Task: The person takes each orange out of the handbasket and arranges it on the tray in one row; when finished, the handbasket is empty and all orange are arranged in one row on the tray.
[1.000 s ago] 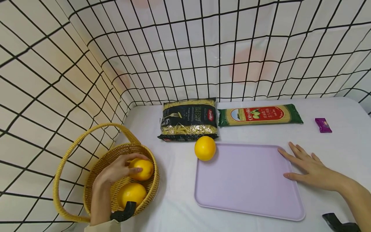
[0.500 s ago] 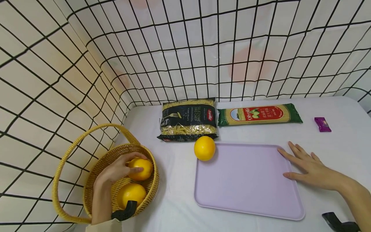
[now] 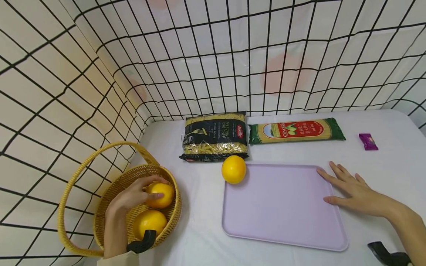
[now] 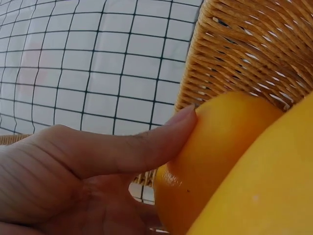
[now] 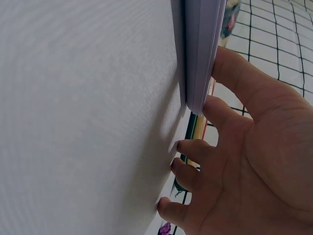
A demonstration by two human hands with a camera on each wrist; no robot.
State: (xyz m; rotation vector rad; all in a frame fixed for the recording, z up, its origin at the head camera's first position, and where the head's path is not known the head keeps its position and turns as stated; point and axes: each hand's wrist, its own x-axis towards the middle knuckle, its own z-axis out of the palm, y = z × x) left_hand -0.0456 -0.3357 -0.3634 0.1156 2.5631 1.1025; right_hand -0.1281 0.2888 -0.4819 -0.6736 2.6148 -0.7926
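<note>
Head view: white cloth point(image 3: 196, 225) over a tabletop, softly wrinkled, rounded at the far right corner. Rising behind and to the left, pale walls point(image 3: 219, 51) ruled with wavy black grid lines, faint pink blotches at the back, a warm yellowish tint on the left side. On the cloth at left, a round wicker basket point(image 3: 113, 188) with a tall hoop handle. Inside, toward the right, farther fruit point(image 3: 168, 198), yellow, with left hand point(image 3: 131, 195) clamped around it, thumb across the skin; just nearer, second fruit point(image 3: 149, 222). Right of centre, a flat lilac tray point(image 3: 283, 207), with third fruit point(image 3: 234, 169) at its far left corner. At the tray's right edge, right hand point(image 3: 356, 192) with fingers spread apart, holding nothing; in the right wrist view, thumb and forefinger against the rim. Along the back, a black penne bag point(image 3: 214, 136) beside a long pasta pack point(image 3: 296, 131); farther right, a small purple packet point(image 3: 368, 142).
</note>
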